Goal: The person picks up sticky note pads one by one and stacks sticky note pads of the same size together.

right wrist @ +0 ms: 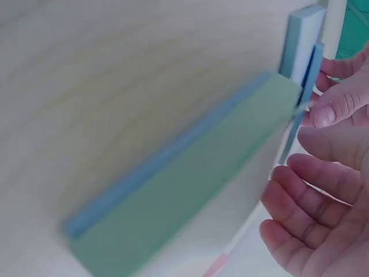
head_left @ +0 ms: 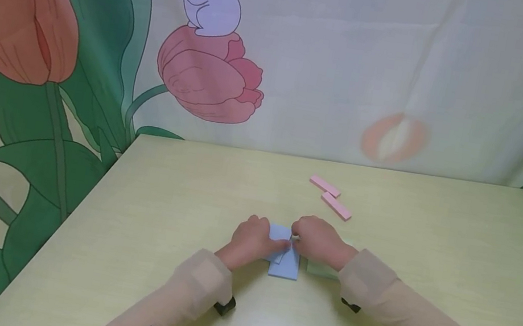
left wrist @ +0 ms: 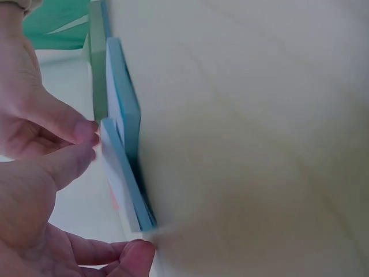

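Note:
My left hand (head_left: 253, 241) holds a flat blue block (head_left: 279, 234) between thumb and fingers. This block lies askew, partly over a second blue block (head_left: 283, 270) on the table. Right at the upper block's corner, the fingertips of my right hand (head_left: 321, 239) are pinched together. A small pale strip (head_left: 295, 237) shows at those fingertips. In the left wrist view both thumbs meet beside the upper blue block (left wrist: 120, 173). Under my right hand lies a flat green block (right wrist: 190, 179), with a blue layer (right wrist: 167, 156) along its underside; the hand and wrist partly hide it.
Two pink bars (head_left: 325, 186) lie end to end, slightly offset, beyond my right hand. The pale wooden table (head_left: 160, 180) reaches back to a hanging cloth (head_left: 307, 78) printed with tulips and a white animal.

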`<state>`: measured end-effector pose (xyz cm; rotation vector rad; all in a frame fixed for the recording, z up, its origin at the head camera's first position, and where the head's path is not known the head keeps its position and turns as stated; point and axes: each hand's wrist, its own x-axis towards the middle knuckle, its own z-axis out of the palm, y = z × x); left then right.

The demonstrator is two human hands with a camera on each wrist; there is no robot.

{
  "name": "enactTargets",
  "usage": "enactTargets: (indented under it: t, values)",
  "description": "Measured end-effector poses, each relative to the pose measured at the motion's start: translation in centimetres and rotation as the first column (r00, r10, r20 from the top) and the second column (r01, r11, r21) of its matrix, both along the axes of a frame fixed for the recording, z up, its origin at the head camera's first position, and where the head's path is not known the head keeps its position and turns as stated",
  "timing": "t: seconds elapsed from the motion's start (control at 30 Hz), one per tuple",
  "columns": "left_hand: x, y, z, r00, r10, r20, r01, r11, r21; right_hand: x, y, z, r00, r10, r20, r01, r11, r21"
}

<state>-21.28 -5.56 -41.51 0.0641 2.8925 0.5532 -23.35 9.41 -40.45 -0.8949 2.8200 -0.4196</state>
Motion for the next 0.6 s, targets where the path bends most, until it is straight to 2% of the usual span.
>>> enactTargets:
  t: [0.1, 0.13, 0.3, 0.6]
  values:
    - [-0.1, -0.3, 0.1, 1.0, 0.007, -0.001, -0.007, 1.0, -0.01, 0.2, 0.3, 0.6, 0.998, -0.044, -0.033, 0.043, 0.999, -0.029]
    - [-0.1, -0.5, 0.1, 1.0, 0.008, -0.003, -0.008, 1.0, -0.012, 0.2, 0.3, 0.8, 0.998, -0.065, -0.022, 0.064, 0.997, -0.049]
    - [-0.1, -1.1, 0.4, 1.0, 0.001, 0.015, -0.002, 1.0, 0.024, 0.7, 0.4, 1.5, 0.984, -0.164, 0.072, 0.17, 0.981, -0.09]
    - [0.2, -1.5, 0.4, 0.999, -0.045, -0.017, 0.046, 0.997, 0.06, 1.7, -0.2, 1.3, 0.949, -0.231, 0.216, 0.251, 0.966, -0.066]
